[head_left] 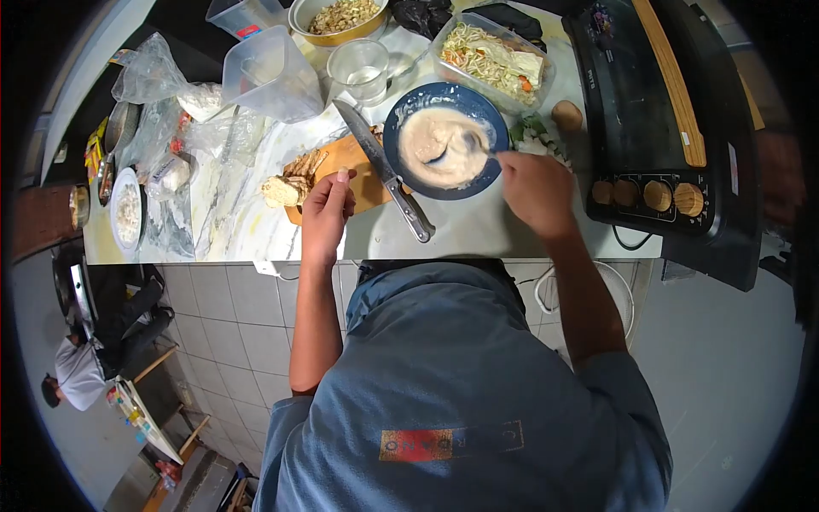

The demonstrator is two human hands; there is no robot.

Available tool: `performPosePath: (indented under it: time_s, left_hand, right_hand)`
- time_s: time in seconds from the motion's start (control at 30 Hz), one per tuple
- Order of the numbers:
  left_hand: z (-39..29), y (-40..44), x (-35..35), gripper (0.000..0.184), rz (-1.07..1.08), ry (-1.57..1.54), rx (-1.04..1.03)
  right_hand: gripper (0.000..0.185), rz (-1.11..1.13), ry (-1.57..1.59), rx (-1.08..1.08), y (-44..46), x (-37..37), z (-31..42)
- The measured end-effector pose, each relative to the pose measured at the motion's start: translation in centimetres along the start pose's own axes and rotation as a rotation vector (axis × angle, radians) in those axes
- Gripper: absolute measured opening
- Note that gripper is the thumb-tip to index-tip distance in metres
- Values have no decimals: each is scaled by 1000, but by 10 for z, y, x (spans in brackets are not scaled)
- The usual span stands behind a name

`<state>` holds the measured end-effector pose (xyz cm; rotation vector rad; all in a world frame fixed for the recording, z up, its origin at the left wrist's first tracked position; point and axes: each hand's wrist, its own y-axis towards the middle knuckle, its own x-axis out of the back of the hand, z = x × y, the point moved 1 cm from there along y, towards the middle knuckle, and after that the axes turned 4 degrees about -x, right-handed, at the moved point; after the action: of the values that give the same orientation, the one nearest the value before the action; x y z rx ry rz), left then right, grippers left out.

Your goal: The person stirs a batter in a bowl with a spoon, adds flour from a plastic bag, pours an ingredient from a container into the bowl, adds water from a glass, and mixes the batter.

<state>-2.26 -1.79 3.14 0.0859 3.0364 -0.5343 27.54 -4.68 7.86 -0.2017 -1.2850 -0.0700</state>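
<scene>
My right hand is closed on the handle of a spoon, whose bowl dips into a thick beige batter. The batter fills the middle of a dark blue bowl and smears up its sides. My left hand hovers by the wooden cutting board, fingers curled in and thumb pointing up, with nothing visible in it. Sliced brown-and-pale food lies at the board's left end. A large knife rests slantwise across the board, its handle toward me, between my left hand and the bowl.
Behind stand clear plastic containers, a glass bowl, a pan of diced food and a tub of noodles and vegetables. An egg and chopped greens sit by a black electric griddle. Plastic bags crowd the left.
</scene>
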Motion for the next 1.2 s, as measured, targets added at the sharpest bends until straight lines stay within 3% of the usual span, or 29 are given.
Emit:
performPosePath:
  time_s: [0.13, 0.2, 0.33, 0.4, 0.53, 0.67, 0.77, 0.83, 0.93, 1.03, 1.2]
  left_hand:
    - [-7, 5, -1, 38, 7, 22, 14]
    - [-8, 6, 1, 38, 12, 33, 1]
    - [-5, 14, 4, 38, 48, 46, 18]
    - [-7, 17, 6, 36, 63, 69, 18]
    - [-8, 22, 8, 34, 86, 44, 21]
    - [-11, 31, 4, 32, 123, 103, 22]
    - [-7, 35, 9, 32, 142, 100, 32]
    - [-5, 41, 8, 32, 163, 85, 38]
    - [-7, 43, 6, 32, 184, 148, 36]
    - [-10, 41, 5, 32, 154, 116, 26]
    - [-3, 43, 0, 31, 164, 143, 23]
  right_hand:
    - [19, 3, 46, 117, -1, -14, 13]
    - [19, 87, 49, -81, -4, 5, 0]
    - [19, 25, -32, -49, 8, -13, 14]
    - [19, 237, -20, -127, 2, -8, 20]
    - [20, -21, 42, -128, 4, -10, 5]
    - [19, 85, 10, -79, 0, -11, 14]
    - [17, 89, 63, -240, -3, 1, -2]
    - [15, -125, 55, -81, 4, -16, 4]
    - [18, -58, 106, 33, -2, -16, 12]
    - [21, -255, 222, 8, -6, 1, -3]
    - [23, -218, 120, -35, 17, -21, -15]
